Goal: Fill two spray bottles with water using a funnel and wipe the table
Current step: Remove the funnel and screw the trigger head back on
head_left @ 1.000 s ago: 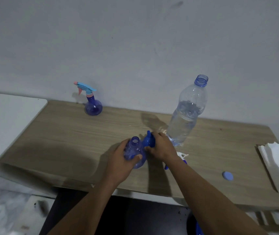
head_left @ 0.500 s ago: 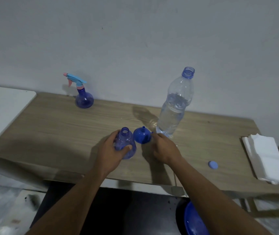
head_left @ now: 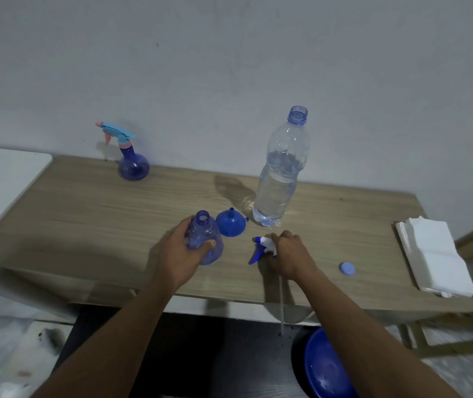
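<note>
No label, brand or writing can be read on any item. My left hand (head_left: 182, 252) is wrapped around the open spray bottle (head_left: 204, 242), which stands upright on the wooden table (head_left: 86, 225) with its neck uncapped; the thumb lies across the near side of the bottle's belly and the fingers curl round its left side. My right hand (head_left: 288, 255) rests on the table to the right of that bottle, fingers curled down onto the white and blue spray head (head_left: 262, 248), which lies on its side; its thin tube (head_left: 281, 308) runs out from under the hand toward me, past the table edge. Whether the fingers pinch the spray head or only press on it I cannot tell. The blue funnel (head_left: 231, 224) stands mouth-down, spout up, just beyond and between the two hands, close beside the held bottle. The clear water bottle (head_left: 282, 173), uncapped and partly filled, stands just beyond the right hand. A blue cap (head_left: 346, 268) lies to the right of the right hand, apart from it. A stack of white paper towels (head_left: 433, 254) lies farther right. A second spray bottle (head_left: 132, 159), with its head fitted, stands well beyond the left hand, by the wall. A blue basin (head_left: 327, 369) sits below the table's near edge, under my right forearm.
</note>
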`<act>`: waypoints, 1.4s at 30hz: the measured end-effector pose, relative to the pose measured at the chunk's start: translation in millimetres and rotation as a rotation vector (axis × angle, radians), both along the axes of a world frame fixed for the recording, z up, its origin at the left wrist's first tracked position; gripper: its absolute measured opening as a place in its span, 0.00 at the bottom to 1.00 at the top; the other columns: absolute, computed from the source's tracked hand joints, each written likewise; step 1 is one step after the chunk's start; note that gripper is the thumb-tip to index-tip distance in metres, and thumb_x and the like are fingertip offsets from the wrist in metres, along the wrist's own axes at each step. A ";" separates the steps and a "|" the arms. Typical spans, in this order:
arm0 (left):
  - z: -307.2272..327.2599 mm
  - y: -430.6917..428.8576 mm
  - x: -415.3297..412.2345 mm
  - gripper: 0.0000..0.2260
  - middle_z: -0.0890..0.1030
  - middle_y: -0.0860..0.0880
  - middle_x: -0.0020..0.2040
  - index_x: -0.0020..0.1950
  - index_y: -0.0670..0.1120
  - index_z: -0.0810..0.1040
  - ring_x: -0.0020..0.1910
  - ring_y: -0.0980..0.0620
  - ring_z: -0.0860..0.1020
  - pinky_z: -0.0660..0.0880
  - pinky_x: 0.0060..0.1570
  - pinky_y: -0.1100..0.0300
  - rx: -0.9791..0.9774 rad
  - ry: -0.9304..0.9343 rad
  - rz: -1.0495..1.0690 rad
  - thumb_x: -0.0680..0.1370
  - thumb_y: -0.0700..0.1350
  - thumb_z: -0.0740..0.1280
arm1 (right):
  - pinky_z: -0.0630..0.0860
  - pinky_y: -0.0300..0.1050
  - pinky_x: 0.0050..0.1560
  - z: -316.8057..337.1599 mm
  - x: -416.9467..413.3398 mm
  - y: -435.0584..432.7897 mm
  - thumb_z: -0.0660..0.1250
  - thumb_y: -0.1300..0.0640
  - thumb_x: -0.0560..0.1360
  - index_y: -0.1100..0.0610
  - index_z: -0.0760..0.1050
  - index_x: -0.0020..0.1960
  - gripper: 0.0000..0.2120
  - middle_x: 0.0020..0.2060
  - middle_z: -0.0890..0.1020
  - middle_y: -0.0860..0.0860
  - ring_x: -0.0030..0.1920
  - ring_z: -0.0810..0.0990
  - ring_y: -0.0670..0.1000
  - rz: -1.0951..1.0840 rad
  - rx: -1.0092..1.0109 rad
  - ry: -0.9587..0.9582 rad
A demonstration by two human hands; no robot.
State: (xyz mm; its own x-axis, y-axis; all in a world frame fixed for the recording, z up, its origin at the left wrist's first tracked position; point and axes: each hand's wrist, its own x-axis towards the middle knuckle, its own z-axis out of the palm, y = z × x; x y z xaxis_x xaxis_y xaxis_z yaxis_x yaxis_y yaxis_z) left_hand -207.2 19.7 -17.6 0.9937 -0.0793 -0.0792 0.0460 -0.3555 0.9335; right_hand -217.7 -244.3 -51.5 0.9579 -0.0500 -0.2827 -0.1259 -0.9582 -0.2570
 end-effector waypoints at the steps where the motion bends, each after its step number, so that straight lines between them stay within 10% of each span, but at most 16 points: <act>1: 0.4 -0.5 -0.3 0.23 0.83 0.57 0.52 0.59 0.58 0.75 0.50 0.63 0.81 0.73 0.49 0.68 0.004 -0.003 0.002 0.72 0.37 0.75 | 0.71 0.51 0.54 -2.8 -0.4 -1.2 0.67 0.47 0.70 0.49 0.73 0.64 0.22 0.55 0.76 0.53 0.57 0.75 0.60 -0.011 0.018 0.000; 12: 4.8 -2.4 -8.0 0.22 0.83 0.58 0.52 0.62 0.59 0.75 0.50 0.61 0.81 0.74 0.49 0.64 0.064 0.014 0.001 0.72 0.44 0.76 | 0.80 0.54 0.44 67.7 -19.7 12.6 0.73 0.55 0.72 0.49 0.73 0.56 0.15 0.44 0.82 0.51 0.43 0.82 0.56 -0.138 0.384 -0.295; 17: 2.4 -6.7 -11.2 0.26 0.83 0.56 0.54 0.65 0.55 0.75 0.53 0.57 0.81 0.78 0.56 0.55 0.072 0.011 0.008 0.69 0.46 0.78 | 0.72 0.29 0.35 145.7 -12.7 36.3 0.74 0.57 0.73 0.49 0.75 0.56 0.14 0.40 0.80 0.44 0.37 0.80 0.39 -0.131 0.579 -0.534; 26: 15.7 -17.6 -14.5 0.21 0.79 0.61 0.44 0.58 0.52 0.75 0.39 0.74 0.77 0.69 0.40 0.77 -0.014 0.024 -0.036 0.72 0.34 0.75 | 0.78 0.34 0.46 234.4 6.5 83.5 0.74 0.57 0.76 0.47 0.73 0.57 0.14 0.49 0.80 0.43 0.45 0.81 0.45 0.016 0.811 -0.913; 42: 0.7 -10.9 -5.9 0.24 0.84 0.55 0.52 0.61 0.52 0.77 0.50 0.59 0.82 0.75 0.45 0.70 -0.057 0.057 -0.061 0.69 0.38 0.77 | 0.76 0.51 0.45 141.1 8.8 106.0 0.72 0.54 0.76 0.51 0.71 0.55 0.12 0.45 0.78 0.46 0.45 0.77 0.50 0.156 0.537 -0.624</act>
